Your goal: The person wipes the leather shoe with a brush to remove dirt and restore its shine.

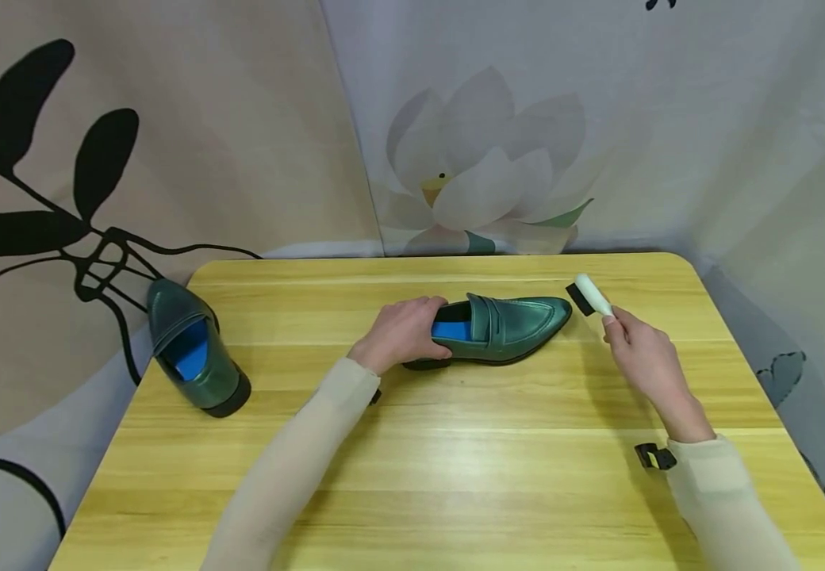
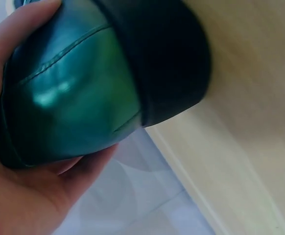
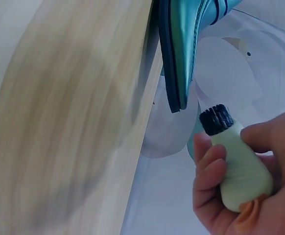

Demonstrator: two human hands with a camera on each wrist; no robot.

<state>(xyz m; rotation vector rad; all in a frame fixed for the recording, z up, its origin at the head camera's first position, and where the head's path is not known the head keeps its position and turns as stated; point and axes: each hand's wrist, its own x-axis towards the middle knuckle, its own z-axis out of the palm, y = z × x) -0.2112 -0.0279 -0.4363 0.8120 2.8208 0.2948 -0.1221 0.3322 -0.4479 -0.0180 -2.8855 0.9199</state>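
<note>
A green loafer (image 1: 523, 325) with a blue insole lies on the wooden table, its toe pointing right. My left hand (image 1: 401, 333) grips it around the heel; the left wrist view shows thumb and fingers on either side of the green heel (image 2: 79, 93) above the dark sole block. My right hand (image 1: 644, 353) holds a shoe brush (image 1: 592, 295) by its pale handle, black bristles facing the loafer's toe. In the right wrist view the brush's bristles (image 3: 216, 119) are a short gap from the toe, with fingers curled round the handle.
A second green loafer (image 1: 198, 349) stands at the table's left edge, heel toward me. The wooden table (image 1: 455, 492) ends at a curtain (image 1: 241, 143) printed with leaves and a large white flower. A black clip (image 1: 655, 456) is at the right sleeve cuff.
</note>
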